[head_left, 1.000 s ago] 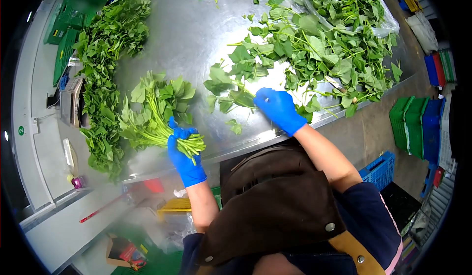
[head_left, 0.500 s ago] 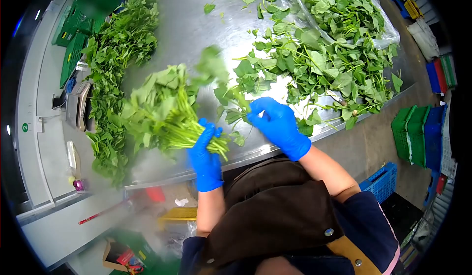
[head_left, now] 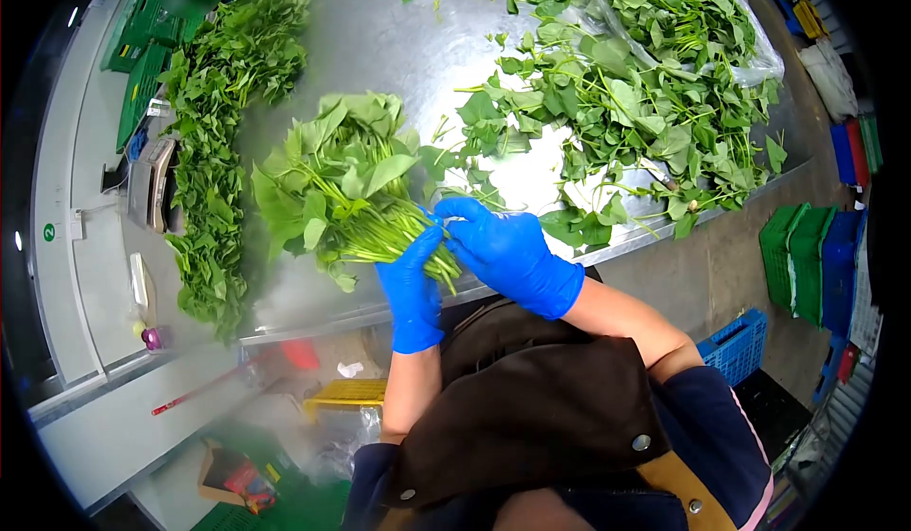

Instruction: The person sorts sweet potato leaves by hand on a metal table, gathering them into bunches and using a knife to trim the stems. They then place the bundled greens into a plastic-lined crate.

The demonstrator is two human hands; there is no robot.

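Holding a thick bunch of bright green leafy stems point(head_left: 356, 185) above the grey metal worktop point(head_left: 408, 37), both hands close together at its stalks.

The blue-gloved left hand point(head_left: 415, 289) is wrapped around the lower stalks; the blue-gloved right hand point(head_left: 508, 256) has its fingers curled at the bunch's right edge, though whether they pinch a stem I cannot tell. The bunch looks light and springy, its soft leaves likely to bruise, so the firmer stalks seem the best place to grip. Leaves fan forward and leftward beyond the left hand; cut ends poke out between both hands.
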